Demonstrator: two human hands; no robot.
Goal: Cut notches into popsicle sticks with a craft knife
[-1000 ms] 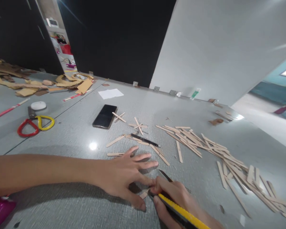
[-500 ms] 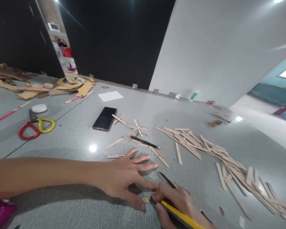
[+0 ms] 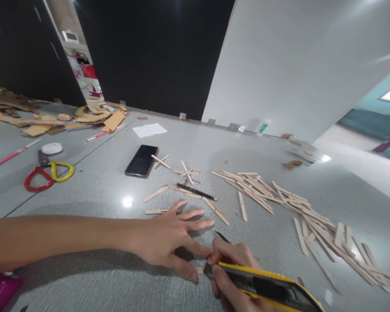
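Observation:
My left hand (image 3: 169,238) lies flat on the grey table, fingers spread, thumb and forefinger pressing down a small piece of wooden stick (image 3: 199,270). My right hand (image 3: 229,271) is closed round a yellow and black utility knife (image 3: 266,286), whose blade end sits right against the stick piece. A dark blade tip (image 3: 221,236) shows just beyond my right knuckles. Loose wooden sticks (image 3: 188,193) lie just past my left fingers.
A large scatter of wooden sticks (image 3: 299,212) spreads to the right. A black pen (image 3: 196,191), a dark phone (image 3: 142,160), white paper (image 3: 149,129), red and yellow scissors (image 3: 48,173), a white tape roll (image 3: 52,148) and cardboard scraps (image 3: 52,119) lie further off. A magenta object (image 3: 0,290) sits bottom left.
My right hand has turned the knife so its body now lies flatter and more side-on. The left hand stays pressed on the stick piece. The view shifted slightly.

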